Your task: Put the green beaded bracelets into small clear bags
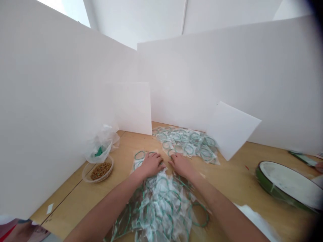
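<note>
My left hand lies palm down on small clear bags, its fingers stretched toward the right. My right hand rests just across a narrow gap, at the right edge of the near pile, with fingers apart and slightly bent. Neither shows anything gripped, though the undersides of the fingers are hidden. Below and between my forearms spreads a heap of clear plastic bags holding green beaded rings, likely bracelets. Farther back, beyond my hands, a second spread of bagged green rings covers the table.
On the left stand a clear bowl of brown-gold beads and a plastic bag with green beads. A green-rimmed white tray sits at right, near another person's hand. White panels enclose the wooden table.
</note>
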`<state>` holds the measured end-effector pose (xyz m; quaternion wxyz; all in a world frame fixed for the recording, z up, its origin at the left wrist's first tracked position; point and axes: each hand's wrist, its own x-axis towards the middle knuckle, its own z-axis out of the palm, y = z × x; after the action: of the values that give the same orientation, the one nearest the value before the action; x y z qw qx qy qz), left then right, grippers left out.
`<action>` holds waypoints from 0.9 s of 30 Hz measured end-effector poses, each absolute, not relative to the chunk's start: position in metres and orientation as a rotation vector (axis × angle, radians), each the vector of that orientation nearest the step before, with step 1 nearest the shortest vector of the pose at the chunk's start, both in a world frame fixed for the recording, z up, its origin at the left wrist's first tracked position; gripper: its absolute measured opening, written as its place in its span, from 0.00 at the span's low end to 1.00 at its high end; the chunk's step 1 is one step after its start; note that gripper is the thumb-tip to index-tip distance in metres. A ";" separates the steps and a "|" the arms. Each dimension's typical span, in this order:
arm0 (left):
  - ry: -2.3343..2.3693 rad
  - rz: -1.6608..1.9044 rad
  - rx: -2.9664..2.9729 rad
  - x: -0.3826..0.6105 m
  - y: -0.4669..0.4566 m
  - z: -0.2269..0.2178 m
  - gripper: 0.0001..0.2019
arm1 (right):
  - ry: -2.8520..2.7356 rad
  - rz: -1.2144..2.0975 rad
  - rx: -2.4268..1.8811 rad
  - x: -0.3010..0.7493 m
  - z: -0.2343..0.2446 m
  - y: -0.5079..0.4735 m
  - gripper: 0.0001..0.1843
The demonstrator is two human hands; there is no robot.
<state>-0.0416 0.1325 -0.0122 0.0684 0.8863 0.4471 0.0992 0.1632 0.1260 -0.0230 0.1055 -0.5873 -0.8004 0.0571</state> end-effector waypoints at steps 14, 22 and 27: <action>1.371 0.201 2.652 -0.023 0.195 -0.017 0.20 | -2.456 0.486 -1.419 0.177 -0.011 0.081 0.14; 1.229 0.131 2.758 -0.065 0.162 0.000 0.17 | -2.334 0.288 -1.617 0.183 -0.013 0.108 0.15; 1.261 0.203 2.788 -0.087 0.147 -0.004 0.16 | -2.239 0.079 -1.831 0.184 -0.019 0.122 0.15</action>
<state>-0.0868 0.1466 -0.0036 0.0373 0.9085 0.4108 0.0660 0.1838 0.1224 -0.0191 0.1237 -0.6278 -0.7680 0.0271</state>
